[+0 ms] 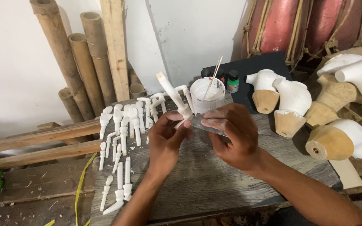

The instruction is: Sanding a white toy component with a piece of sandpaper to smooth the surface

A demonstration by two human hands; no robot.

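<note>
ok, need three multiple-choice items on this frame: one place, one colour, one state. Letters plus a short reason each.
1. Where is the white tub with the thin sticks in it?
A. On the table behind the hands
B. On the floor by the bamboo poles
C. On top of a wooden block

2. What colour are the small carved pieces laid out on the table?
A. Red
B. White
C. Green

3. What is the left hand doing?
A. Resting flat and empty
B. Holding a white carved piece upright
C. Gripping a bamboo pole

Answers:
1 A: the tub stands on the tabletop just beyond the fingers.
2 B: every piece in the rows is white.
3 B: its fingers close on the base of the piece, while the right hand holds a grey strip against it.
</note>
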